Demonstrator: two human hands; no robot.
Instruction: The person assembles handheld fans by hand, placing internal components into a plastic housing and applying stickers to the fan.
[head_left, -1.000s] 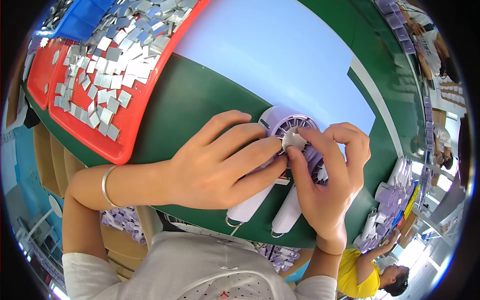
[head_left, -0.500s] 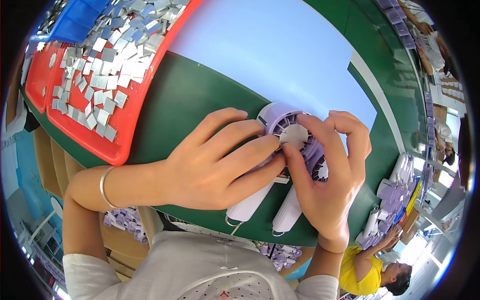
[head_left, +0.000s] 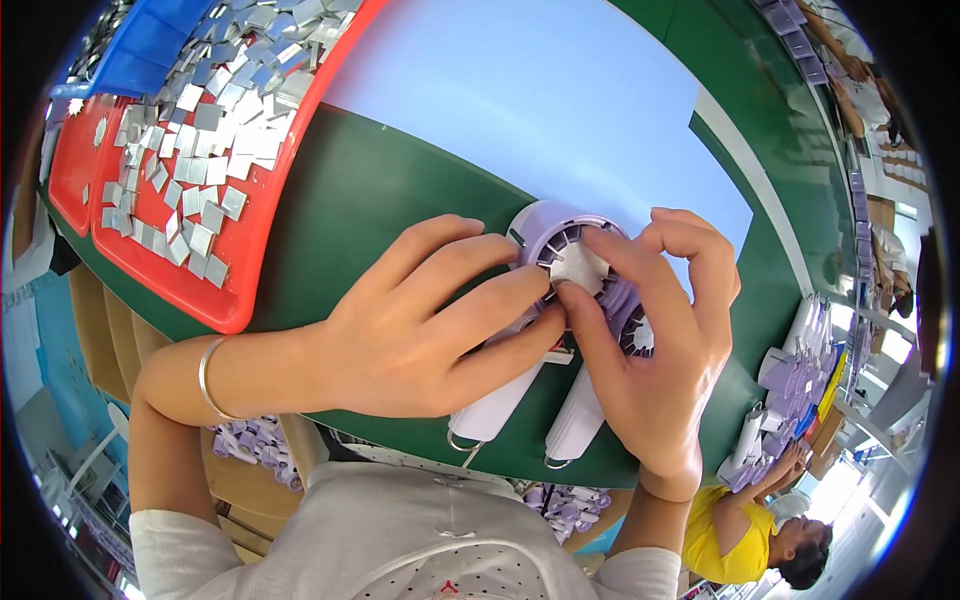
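Two lilac handheld fans lie side by side on the green tabletop, their pale handles toward me with a metal ring at each end. The left fan [head_left: 540,215] has a round silver disc [head_left: 577,265] at the middle of its slotted head. My left hand [head_left: 420,330] curls its fingers over that head's left side, fingertips close to the disc. With thumb and index finger bent onto the disc, my right hand [head_left: 665,340] pinches at it, its other fingers arched to the right. The second fan [head_left: 578,425] is partly hidden beneath my right hand; a slotted head with a silver centre shows.
A red tray [head_left: 240,305] of loose silver square pieces stands at left, a blue bin [head_left: 145,50] behind it. A pale blue sheet [head_left: 520,90] covers the far tabletop. More lilac fans [head_left: 790,370] are piled at right, near a person in yellow [head_left: 735,540].
Both hands stay at the left fan's head with nearly the same grip. The fingers shift only slightly around the disc, and the whole view moves a little.
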